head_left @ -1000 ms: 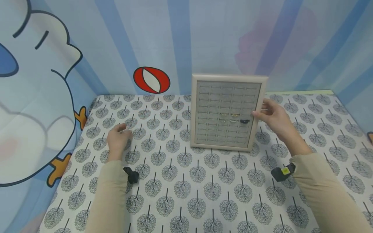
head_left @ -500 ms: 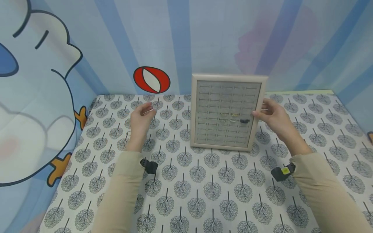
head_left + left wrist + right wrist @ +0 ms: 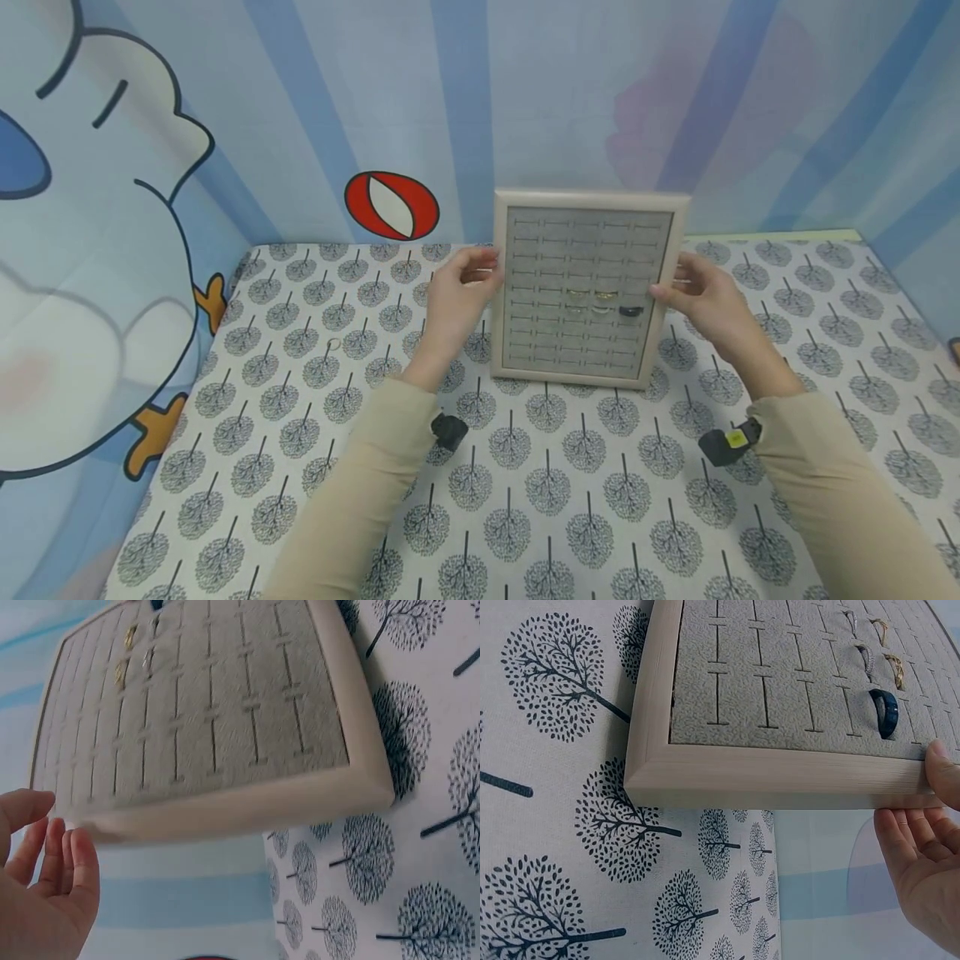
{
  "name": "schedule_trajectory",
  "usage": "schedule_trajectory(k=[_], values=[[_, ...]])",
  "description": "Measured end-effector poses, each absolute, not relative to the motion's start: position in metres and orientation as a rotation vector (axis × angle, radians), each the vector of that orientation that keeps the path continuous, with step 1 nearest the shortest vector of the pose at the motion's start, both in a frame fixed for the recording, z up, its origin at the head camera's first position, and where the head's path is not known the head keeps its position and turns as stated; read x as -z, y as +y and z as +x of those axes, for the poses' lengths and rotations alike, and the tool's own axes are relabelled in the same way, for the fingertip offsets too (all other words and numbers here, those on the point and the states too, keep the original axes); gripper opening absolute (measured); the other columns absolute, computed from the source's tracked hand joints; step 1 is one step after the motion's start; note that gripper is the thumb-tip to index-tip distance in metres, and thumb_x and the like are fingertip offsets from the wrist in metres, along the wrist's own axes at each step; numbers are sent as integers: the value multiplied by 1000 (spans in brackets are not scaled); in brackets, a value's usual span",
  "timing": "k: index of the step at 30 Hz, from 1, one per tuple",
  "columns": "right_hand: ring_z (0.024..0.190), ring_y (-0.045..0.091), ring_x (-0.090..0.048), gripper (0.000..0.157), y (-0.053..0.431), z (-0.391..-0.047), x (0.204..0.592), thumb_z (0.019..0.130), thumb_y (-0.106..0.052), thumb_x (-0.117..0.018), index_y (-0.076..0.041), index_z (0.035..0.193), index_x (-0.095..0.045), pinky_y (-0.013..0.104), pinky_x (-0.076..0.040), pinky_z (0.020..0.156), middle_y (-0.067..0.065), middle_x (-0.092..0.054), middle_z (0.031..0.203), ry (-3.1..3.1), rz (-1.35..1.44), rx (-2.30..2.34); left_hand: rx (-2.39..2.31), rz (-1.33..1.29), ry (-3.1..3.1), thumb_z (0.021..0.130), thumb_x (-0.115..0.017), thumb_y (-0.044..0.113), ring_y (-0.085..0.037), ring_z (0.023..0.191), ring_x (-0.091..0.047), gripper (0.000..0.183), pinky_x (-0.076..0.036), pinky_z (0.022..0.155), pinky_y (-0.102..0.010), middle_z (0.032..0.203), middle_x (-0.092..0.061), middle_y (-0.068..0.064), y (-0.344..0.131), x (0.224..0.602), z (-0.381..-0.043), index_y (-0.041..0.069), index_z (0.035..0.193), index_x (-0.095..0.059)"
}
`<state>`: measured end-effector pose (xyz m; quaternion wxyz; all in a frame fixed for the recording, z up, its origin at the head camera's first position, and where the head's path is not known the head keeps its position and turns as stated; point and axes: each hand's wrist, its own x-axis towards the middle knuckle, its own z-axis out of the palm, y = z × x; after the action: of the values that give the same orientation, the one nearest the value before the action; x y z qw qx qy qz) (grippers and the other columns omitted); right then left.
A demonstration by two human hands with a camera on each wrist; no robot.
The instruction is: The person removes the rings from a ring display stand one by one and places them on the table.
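Note:
An upright ring display frame [image 3: 585, 333] with a pale wooden border and slotted grey felt leans back slightly on the table. My right hand [image 3: 708, 304] holds its right border, thumb on the front and fingers behind. My left hand [image 3: 461, 296] is at the left border; in the left wrist view its thumb and fingers [image 3: 84, 881] lie loosely apart around the edge, and contact is unclear. Several rings sit in the slots: a dark blue ring [image 3: 886, 714], gold rings such as the gold ring [image 3: 895, 672], and silver ones such as the silver ring [image 3: 865, 661].
A small loose ring [image 3: 333, 343] lies on the tree-patterned tablecloth [image 3: 510, 492] at the left. Behind the table hangs a blue striped curtain [image 3: 555, 92] with cartoon figures. Black wrist cameras sit on both wrists, the left camera [image 3: 450, 432] and the right camera [image 3: 727, 443].
My left hand has moved right and up from the left of the table to the frame's left border, uncovering the loose ring. The right hand and the frame have stayed still.

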<state>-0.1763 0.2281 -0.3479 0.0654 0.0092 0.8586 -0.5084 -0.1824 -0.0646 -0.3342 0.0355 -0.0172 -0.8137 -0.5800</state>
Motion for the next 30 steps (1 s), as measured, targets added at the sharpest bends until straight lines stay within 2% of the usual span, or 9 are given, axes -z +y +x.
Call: schedule_trajectory(k=[3, 9, 16, 30], values=[[128, 40, -45, 64, 228, -177, 348, 93, -29, -59, -10, 146, -30, 64, -31, 108, 23, -43, 141, 2591, 18, 1537, 1725, -130, -2562, 90, -63, 12, -19, 105, -61, 28, -52, 92, -30, 116, -66, -7, -51, 337, -180, 9, 118, -62], [130, 40, -44, 66, 228, -176, 348, 93, -32, -59, -11, 147, -29, 65, -30, 108, 22, -42, 142, 2596, 30, 1509, 1665, -215, -2649, 88, -64, 9, -18, 98, -62, 27, -54, 83, -24, 110, -67, -7, -30, 343, -176, 9, 115, -62], [129, 40, -44, 66, 228, -176, 347, 93, -33, -59, -12, 147, -29, 66, -30, 107, 23, -42, 142, 2591, 33, 1515, 1528, -326, -2687, 86, -66, 9, -16, 93, -62, 28, -53, 80, -19, 108, -68, -6, -10, 346, -171, 9, 114, -64], [126, 40, -46, 65, 227, -175, 347, 93, -31, -59, -9, 146, -29, 64, -32, 108, 24, -42, 140, 2586, 20, 1545, 1295, -351, -2806, 89, -63, 14, -13, 95, -63, 26, -51, 82, -17, 107, -67, -1, 5, 350, -167, 13, 115, -64]])
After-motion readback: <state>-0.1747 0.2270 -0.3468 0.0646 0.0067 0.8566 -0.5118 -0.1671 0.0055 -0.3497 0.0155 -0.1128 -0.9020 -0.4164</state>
